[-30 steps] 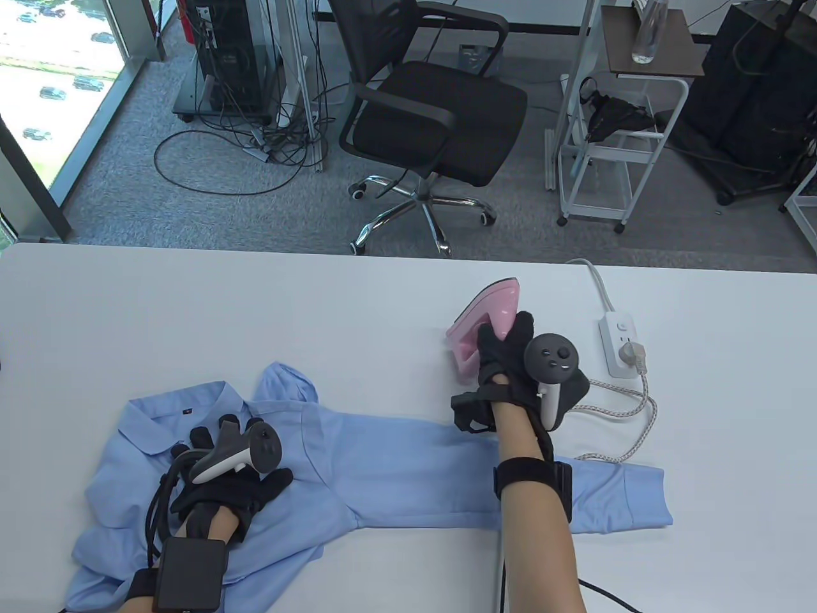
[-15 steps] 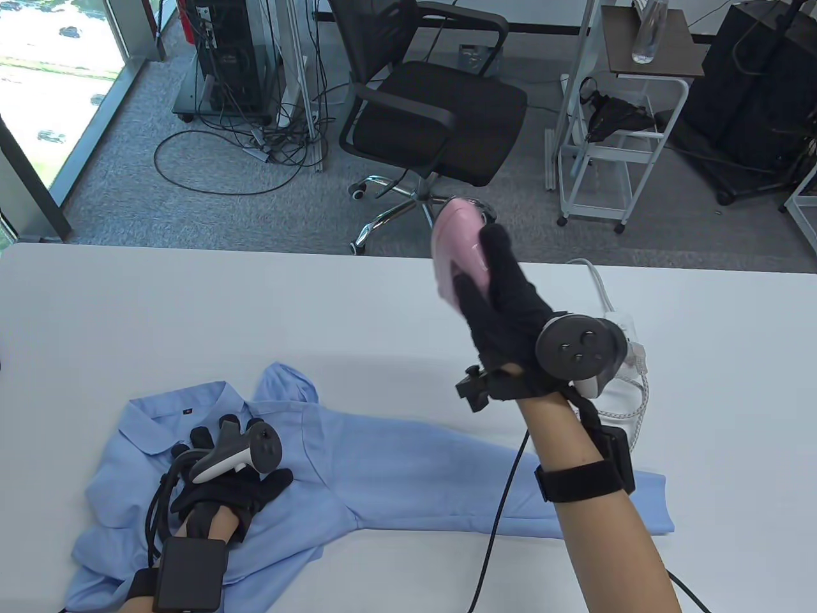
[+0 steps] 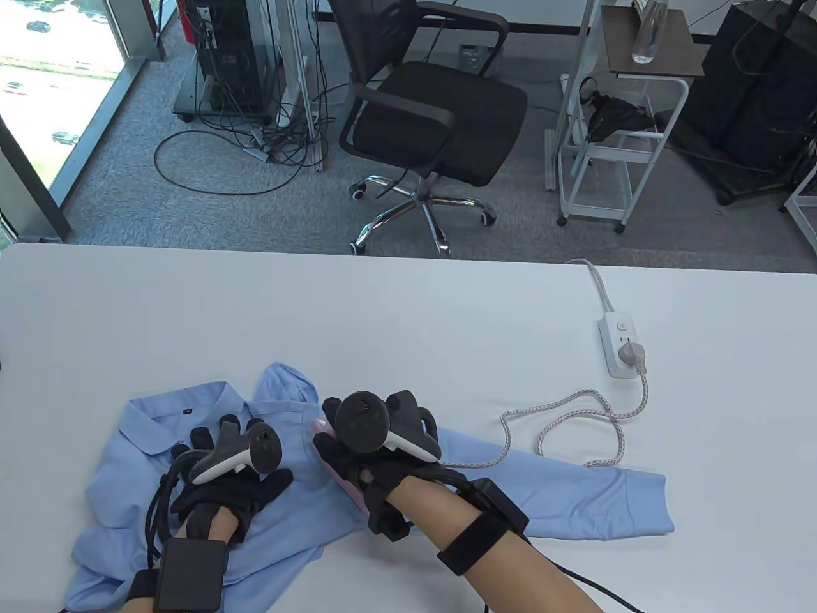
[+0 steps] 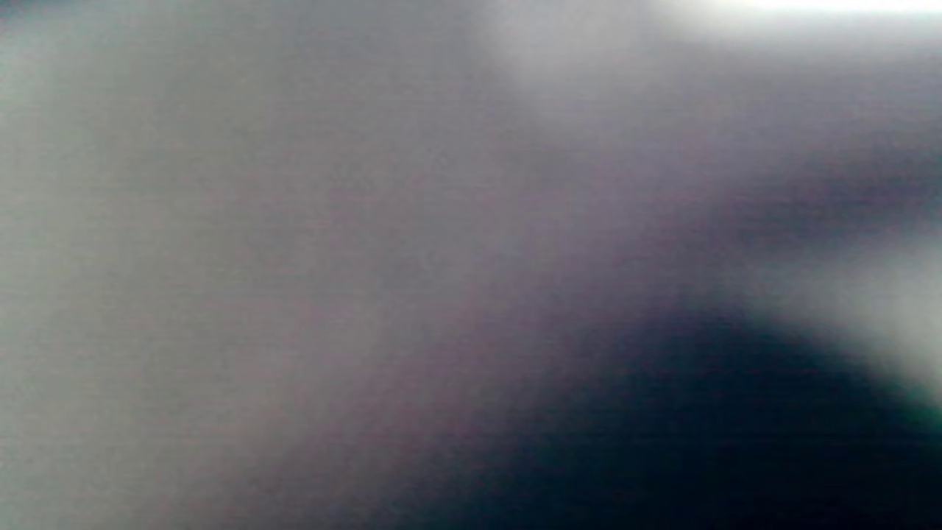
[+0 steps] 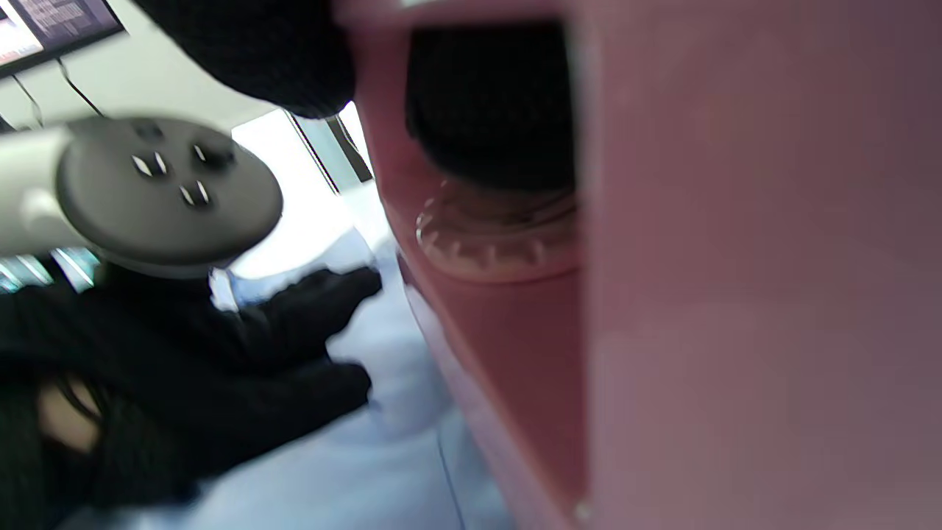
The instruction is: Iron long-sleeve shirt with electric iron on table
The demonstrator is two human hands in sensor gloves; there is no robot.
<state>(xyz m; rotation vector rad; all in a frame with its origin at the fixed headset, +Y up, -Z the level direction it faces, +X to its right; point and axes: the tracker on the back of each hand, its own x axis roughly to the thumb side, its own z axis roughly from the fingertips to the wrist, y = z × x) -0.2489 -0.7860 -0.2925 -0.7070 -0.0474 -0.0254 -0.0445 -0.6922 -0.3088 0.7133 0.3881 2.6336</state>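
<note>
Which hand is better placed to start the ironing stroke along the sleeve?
Right. The right hand grips the pink iron on the blue shirt by the sleeve's shoulder end; the left hand rests flat on the shirt body.

Ironing a blue shirt on the white table

The right hand (image 3: 370, 463) is gripping the pink iron (image 3: 333, 461) on the shirt (image 3: 383, 476) while the left hand (image 3: 223, 488) is pressing the shirt flat.
</note>
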